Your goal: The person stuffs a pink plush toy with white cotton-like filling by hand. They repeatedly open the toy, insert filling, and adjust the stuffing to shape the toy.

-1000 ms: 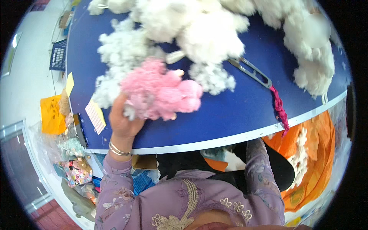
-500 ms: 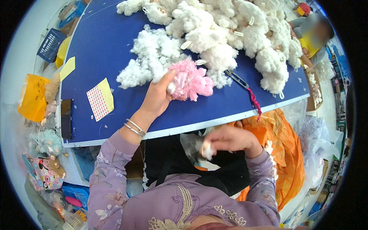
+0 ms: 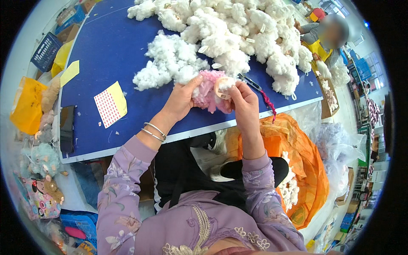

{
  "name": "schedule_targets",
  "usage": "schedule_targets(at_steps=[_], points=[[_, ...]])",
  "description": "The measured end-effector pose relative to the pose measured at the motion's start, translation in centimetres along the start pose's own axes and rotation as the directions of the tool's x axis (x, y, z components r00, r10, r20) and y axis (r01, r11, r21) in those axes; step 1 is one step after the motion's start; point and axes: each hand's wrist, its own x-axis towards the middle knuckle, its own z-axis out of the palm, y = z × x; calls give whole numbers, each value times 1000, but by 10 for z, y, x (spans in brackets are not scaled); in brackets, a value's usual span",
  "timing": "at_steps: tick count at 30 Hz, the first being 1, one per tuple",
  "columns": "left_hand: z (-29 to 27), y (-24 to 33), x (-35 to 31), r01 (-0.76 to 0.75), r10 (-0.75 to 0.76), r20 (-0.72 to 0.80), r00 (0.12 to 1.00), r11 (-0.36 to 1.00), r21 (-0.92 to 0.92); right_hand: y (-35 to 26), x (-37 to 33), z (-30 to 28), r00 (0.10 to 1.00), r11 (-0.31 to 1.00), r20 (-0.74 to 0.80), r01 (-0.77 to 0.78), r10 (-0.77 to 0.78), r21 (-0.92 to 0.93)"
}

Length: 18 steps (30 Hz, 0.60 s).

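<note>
My left hand (image 3: 182, 98) is closed on a curly pink plush piece (image 3: 205, 94), held just over the table's front edge. My right hand (image 3: 245, 100) pinches a small white fluffy piece with a pale beige curved part (image 3: 222, 88), pressed against the pink plush's right side. Its exact kind is hard to make out. Just beyond my hands lies a loose heap of white stuffing (image 3: 170, 61). A narrow dark metal tool (image 3: 251, 82) with a pink cloth tie rests on the table, right of my right hand.
Many white fluffy plush pieces (image 3: 238, 25) cover the far side of the blue table (image 3: 102, 46). A sticker sheet (image 3: 109, 104) and a dark flat object (image 3: 67, 129) lie at left. An orange bag (image 3: 308, 157) with white pieces stands at right. Another person (image 3: 327, 42) sits at far right.
My right hand has come up from my lap to the pink plush, bringing the small white piece. My left hand still holds the plush, now turned somewhat. The view has shifted slightly.
</note>
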Motion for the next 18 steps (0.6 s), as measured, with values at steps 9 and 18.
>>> schedule_targets(at_steps=[9, 18], points=[[2, 2, 0, -113, 65, 136, 989, 916, 385, 1, -7, 9, 989, 999, -150, 14, -10, 29], [-3, -11, 8, -212, 224, -13, 974, 935, 286, 13, -3, 4, 860, 535, 33, 346, -510, -771]])
